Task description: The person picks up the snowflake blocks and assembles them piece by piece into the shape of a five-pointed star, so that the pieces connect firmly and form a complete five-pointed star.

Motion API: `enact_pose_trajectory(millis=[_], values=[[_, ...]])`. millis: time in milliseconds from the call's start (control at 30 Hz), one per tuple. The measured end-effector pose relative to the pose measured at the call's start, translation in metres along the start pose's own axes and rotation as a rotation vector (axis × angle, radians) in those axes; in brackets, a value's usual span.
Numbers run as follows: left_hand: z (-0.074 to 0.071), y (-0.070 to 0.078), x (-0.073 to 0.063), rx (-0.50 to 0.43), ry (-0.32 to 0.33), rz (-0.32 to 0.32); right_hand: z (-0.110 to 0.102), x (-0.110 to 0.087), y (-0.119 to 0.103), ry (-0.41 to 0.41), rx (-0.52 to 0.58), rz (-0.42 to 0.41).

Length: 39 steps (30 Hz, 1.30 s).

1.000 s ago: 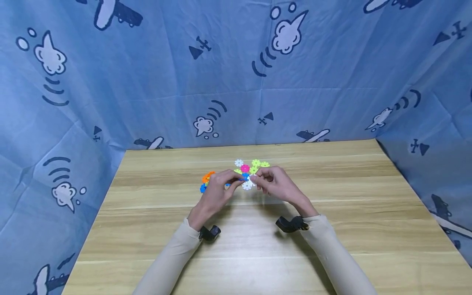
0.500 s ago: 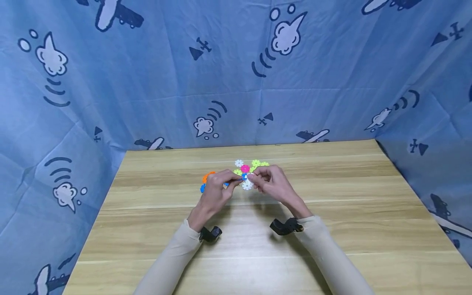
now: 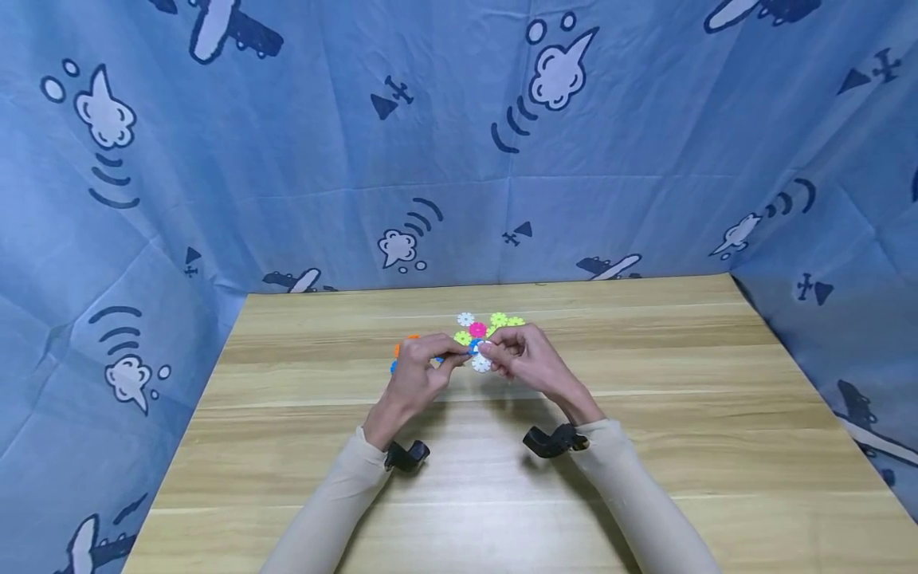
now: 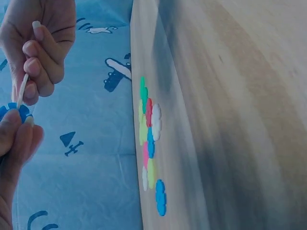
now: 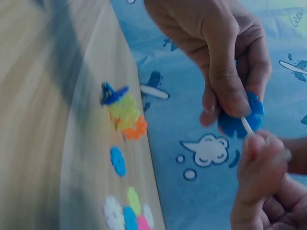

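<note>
Reading from left: left hand (image 3: 421, 365) pinches a blue disc (image 5: 232, 125), raised above the surface (image 3: 459, 510); then a white disc (image 4: 22, 91), its edge at the blue rim, pinched by the right hand (image 3: 536, 364). Joined or merely touching: cannot tell. Judged best: brace blue, hold the planes crossed, press straight in, avoid twisting.

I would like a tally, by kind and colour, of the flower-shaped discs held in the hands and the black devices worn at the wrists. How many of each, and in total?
Blue disc, in the left hand: 1
White disc, in the right hand: 1
Black wrist devices: 2
Total: 4
</note>
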<state>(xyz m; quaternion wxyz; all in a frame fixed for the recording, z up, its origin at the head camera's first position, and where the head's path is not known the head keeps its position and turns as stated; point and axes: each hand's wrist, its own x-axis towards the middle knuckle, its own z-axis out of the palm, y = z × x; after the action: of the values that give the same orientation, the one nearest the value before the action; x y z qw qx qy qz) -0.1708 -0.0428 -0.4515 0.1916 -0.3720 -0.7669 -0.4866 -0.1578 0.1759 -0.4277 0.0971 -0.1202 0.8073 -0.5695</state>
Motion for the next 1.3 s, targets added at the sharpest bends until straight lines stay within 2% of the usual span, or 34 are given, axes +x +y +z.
enact_pose_trajectory(millis=[200,467,633,733,867,933,1067,1300], values=[[0.002,0.001,-0.003,0.034,-0.022,-0.013,0.001,-0.001,0.003,0.001,-0.068,0.006],[0.005,0.002,0.005,0.158,-0.008,-0.084,-0.004,0.007,0.006,0.065,-0.115,0.040],[0.005,0.000,0.006,0.209,0.018,-0.156,-0.003,0.011,0.017,0.100,-0.155,0.099],[0.004,-0.001,0.007,0.206,0.029,-0.185,0.002,0.016,0.026,0.108,-0.284,0.083],[0.003,-0.001,0.007,0.185,0.028,-0.192,0.011,0.022,0.034,0.112,-0.487,0.045],[0.003,-0.002,0.007,0.170,0.026,-0.194,0.015,0.024,0.037,0.106,-0.543,0.044],[0.003,-0.001,0.008,0.125,0.025,-0.207,0.018,0.026,0.037,0.094,-0.584,0.069],[0.001,0.000,0.008,0.099,0.050,-0.232,0.015,0.024,0.038,0.083,-0.555,0.127]])
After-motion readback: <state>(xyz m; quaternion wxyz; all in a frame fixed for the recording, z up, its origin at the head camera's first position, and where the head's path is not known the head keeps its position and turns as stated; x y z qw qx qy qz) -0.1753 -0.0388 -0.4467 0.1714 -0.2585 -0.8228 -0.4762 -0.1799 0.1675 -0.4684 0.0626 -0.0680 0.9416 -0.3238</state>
